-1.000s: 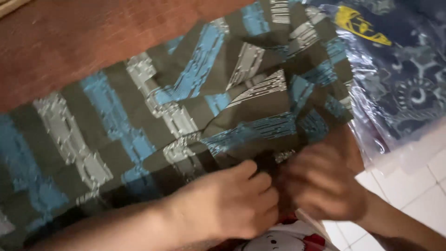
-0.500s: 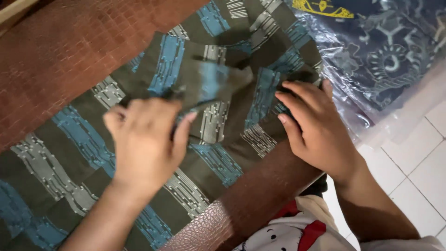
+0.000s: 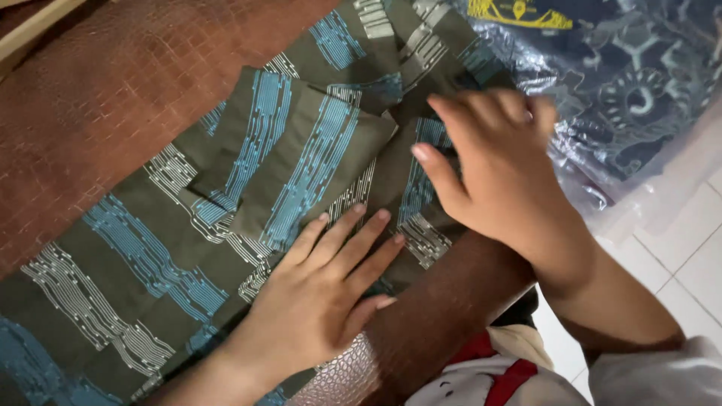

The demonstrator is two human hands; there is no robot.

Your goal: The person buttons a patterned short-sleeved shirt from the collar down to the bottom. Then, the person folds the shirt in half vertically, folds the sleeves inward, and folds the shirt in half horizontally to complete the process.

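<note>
An olive-green cloth point(image 3: 150, 248) with blue and white striped patterns lies spread over a brown textured surface point(image 3: 113, 98). One corner of it is folded over into a flap point(image 3: 301, 150) near the middle. My left hand point(image 3: 323, 293) lies flat on the cloth just below that flap, fingers spread and pointing up to the right. My right hand point(image 3: 496, 173) presses flat on the cloth to the right of the flap, fingers together, a little blurred. Neither hand grips anything.
A clear plastic bag point(image 3: 632, 83) holding dark blue patterned fabric lies at the upper right, touching the cloth's edge. White floor tiles point(image 3: 684, 263) show at the right. A red and white garment point(image 3: 496, 368) is at the bottom. A pale wooden edge point(image 3: 30, 30) crosses the top left corner.
Both hands have gone from pinching the cloth's near edge to lying flat on it. A corner got folded over into a flap, and the view has shifted left.
</note>
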